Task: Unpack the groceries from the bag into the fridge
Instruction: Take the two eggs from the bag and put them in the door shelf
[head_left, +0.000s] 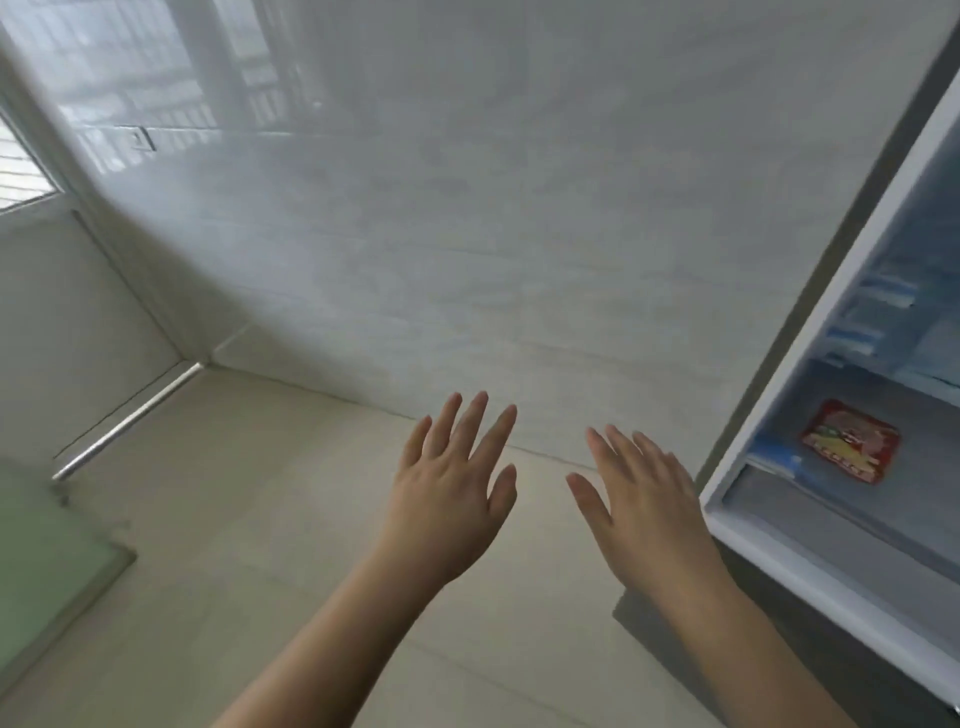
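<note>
Fig.: head view, both hands raised, fridge at right edge.

Wall (467, 208): largest surface I see, pale glossy tile, window reflections upper left. Meets the floor (260, 519), beige tile, along a seam running behind the fingertips.

Fridge (769, 499): open, white frame, only its left part in view at far right. Interior lit bluish w/ several shelves; upper ones hold blurred pale shapes I can't identify. On a lower shelf lies one red packet (850, 441), printed front facing me, alone on that level, apart from the frame.

Green-tinted glass panel (47, 561): bottom left corner, prob. a tabletop edge; can't tell more. Metal rail (130, 421) along the floor nr the door sill, left.

Left hand (449, 499): palm down, fingers spread apart, holding nothing, over bare floor. Right hand (641, 512): same pose, fingers splayed, empty, just beside the fridge frame but not touching. Hands near each other, not in contact.

Bag: not in view, so I can't say where it sits or what remains in it.

Progress, my read: at least one item (red packet) is stowed; both hands free suggests I'm between items. Whether more groceries are left can't be judged w/o seeing the bag; fridge door not yet closed.
</note>
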